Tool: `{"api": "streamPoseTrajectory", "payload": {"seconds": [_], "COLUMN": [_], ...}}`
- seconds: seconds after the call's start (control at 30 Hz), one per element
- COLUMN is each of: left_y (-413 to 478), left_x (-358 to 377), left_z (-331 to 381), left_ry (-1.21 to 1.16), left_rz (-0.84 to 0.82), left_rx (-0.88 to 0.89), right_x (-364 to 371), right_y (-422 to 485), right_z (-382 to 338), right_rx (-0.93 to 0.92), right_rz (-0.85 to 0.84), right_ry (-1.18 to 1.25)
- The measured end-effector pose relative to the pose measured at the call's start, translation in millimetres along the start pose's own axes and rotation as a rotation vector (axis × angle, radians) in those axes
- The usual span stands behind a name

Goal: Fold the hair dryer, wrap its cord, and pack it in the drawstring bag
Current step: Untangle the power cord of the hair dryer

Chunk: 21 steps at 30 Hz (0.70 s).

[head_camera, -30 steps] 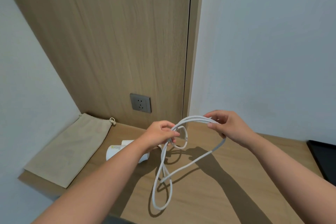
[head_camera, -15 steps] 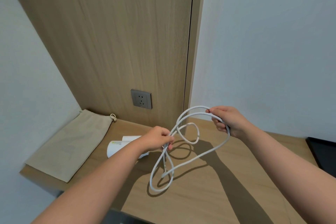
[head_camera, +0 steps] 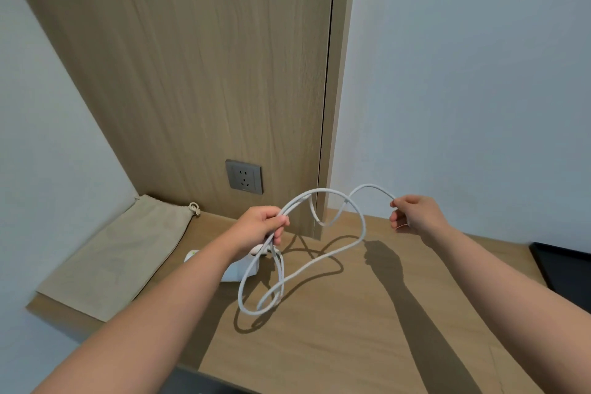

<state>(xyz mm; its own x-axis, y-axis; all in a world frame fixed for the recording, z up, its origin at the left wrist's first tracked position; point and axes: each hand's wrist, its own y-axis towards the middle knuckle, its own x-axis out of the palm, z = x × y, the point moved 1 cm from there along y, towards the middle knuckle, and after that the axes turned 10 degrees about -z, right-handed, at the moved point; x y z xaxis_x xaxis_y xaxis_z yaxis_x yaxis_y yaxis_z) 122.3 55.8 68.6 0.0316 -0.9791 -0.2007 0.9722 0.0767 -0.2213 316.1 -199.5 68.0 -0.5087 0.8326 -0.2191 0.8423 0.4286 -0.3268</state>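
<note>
The drawstring bag is laid flat at the tabletop's left edge for packing, the hair dryer rested beside it, while the cord is gathered into loops in the closed left hand and pinched out by the right hand.

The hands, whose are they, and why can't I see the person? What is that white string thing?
The camera sits on the person's head and looks down, so you see only their two arms. There is just this one view. The left hand grips a bunch of white cord, and the right hand pinches the same cord farther along, holding it up in loops. The cord belongs to a white hair dryer, lying on the wooden desk mostly hidden behind the left arm. A beige drawstring bag lies flat at the left. A wall socket is behind, and something dark sits at the right edge.
</note>
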Motion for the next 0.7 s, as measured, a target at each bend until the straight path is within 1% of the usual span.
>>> {"api": "streamPoseTrajectory", "payload": {"seconds": [0.07,0.13,0.17,0.23,0.37,0.43,0.5,0.6,0.7], "left_y": [-1.4,-1.9,-2.0,-2.6,-2.5,-0.5,2.0,5.3,7.6], "left_x": [-5.7,-11.0,-13.0,-15.6,-12.8,-10.1,-8.1,-4.0,1.4], "left_z": [2.6,4.4,4.9,6.7,15.2,19.0,21.2,25.0,28.6], "left_ry": [0.032,0.066,0.065,0.07,0.145,0.156,0.171,0.164,0.163], "left_rz": [-0.016,-0.021,-0.021,-0.037,-0.113,-0.131,-0.133,-0.138,-0.135], "left_rx": [-0.01,-0.017,-0.013,-0.003,0.0,0.008,0.024,0.049,0.066], "right_x": [-10.9,-20.1,-23.6,-28.6,-25.3,-19.8,-13.7,-3.3,7.8], "right_y": [5.8,11.6,12.8,15.4,12.5,11.8,14.2,16.1,15.9], "right_z": [9.0,18.0,21.3,27.9,29.5,24.2,18.6,7.6,-4.2], "right_rx": [0.0,-0.025,-0.046,-0.085,-0.128,-0.167,-0.193,-0.175,-0.188], "right_rz": [0.079,0.13,0.124,0.047,-0.178,-0.206,-0.195,-0.193,-0.187], "right_ry": [-0.129,-0.347,-0.466,-0.687,-1.129,-1.328,-1.491,-1.637,-1.621]}}
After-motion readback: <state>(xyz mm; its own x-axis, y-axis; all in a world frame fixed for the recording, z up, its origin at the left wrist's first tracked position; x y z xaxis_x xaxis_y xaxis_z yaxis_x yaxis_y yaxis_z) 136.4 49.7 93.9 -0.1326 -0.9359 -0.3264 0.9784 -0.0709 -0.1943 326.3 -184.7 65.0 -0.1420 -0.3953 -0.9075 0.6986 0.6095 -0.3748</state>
